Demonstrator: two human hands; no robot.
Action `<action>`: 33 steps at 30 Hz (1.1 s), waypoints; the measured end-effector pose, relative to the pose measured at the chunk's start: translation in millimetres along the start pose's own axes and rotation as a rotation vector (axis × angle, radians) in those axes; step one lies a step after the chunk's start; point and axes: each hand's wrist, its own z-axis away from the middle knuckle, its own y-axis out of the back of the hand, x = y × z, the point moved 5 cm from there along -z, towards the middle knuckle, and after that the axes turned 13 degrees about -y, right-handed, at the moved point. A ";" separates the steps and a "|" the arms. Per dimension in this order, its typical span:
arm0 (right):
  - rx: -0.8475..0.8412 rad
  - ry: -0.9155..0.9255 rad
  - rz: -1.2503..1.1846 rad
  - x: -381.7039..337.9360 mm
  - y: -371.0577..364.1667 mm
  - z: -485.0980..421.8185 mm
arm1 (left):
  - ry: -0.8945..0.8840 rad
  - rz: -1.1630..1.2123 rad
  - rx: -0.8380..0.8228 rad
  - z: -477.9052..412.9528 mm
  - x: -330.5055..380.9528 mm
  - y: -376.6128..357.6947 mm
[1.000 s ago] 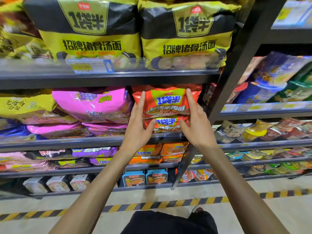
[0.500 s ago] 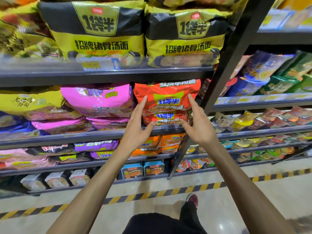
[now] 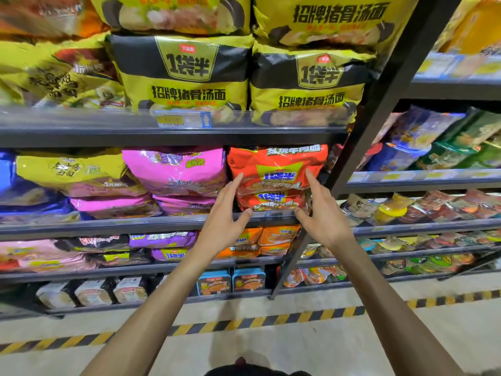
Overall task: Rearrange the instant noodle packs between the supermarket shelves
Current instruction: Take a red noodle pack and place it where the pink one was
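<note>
Orange noodle packs (image 3: 273,169) sat between the left hand (image 3: 225,215) and right hand (image 3: 324,217), both spread, gripping nothing; slick wrapping might let one slip off the shelf (image 3: 162,221).

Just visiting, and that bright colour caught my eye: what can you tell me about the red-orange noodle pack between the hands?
The red-orange noodle pack is a glossy, crinkled plastic bag with a yellow-green panel bearing blue characters and white lettering along its top. It stands upright on a similar flat pack, on the shelf right of the pink packs. The left hand and right hand flank it, straight fingertips at its side edges.
</note>
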 end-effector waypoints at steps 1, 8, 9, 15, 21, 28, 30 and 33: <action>-0.007 0.004 0.010 -0.1 0.6 3.2 | 0.008 -0.018 -0.009 1.5 1.9 0.0; -0.027 0.078 0.214 -11.7 19.8 22.2 | -0.019 -0.329 -0.086 3.1 32.5 17.4; -0.034 0.099 0.235 -15.5 24.2 25.6 | -0.031 -0.369 -0.081 3.5 39.1 21.6; -0.073 0.175 0.454 -39.3 54.6 55.5 | -0.115 -0.579 -0.046 12.3 88.0 50.7; -0.094 0.231 0.592 -63.7 80.7 97.2 | -0.071 -0.746 -0.047 45.3 136.4 81.8; -0.109 0.347 0.590 -90.2 91.5 162.0 | 0.101 -0.926 -0.086 117.6 177.6 124.4; -0.122 0.373 0.587 -98.2 88.4 178.1 | 0.167 -0.971 -0.119 136.9 188.9 134.8; -0.155 0.445 0.596 -115.9 80.6 207.0 | 0.263 -1.024 -0.129 173.3 207.4 150.7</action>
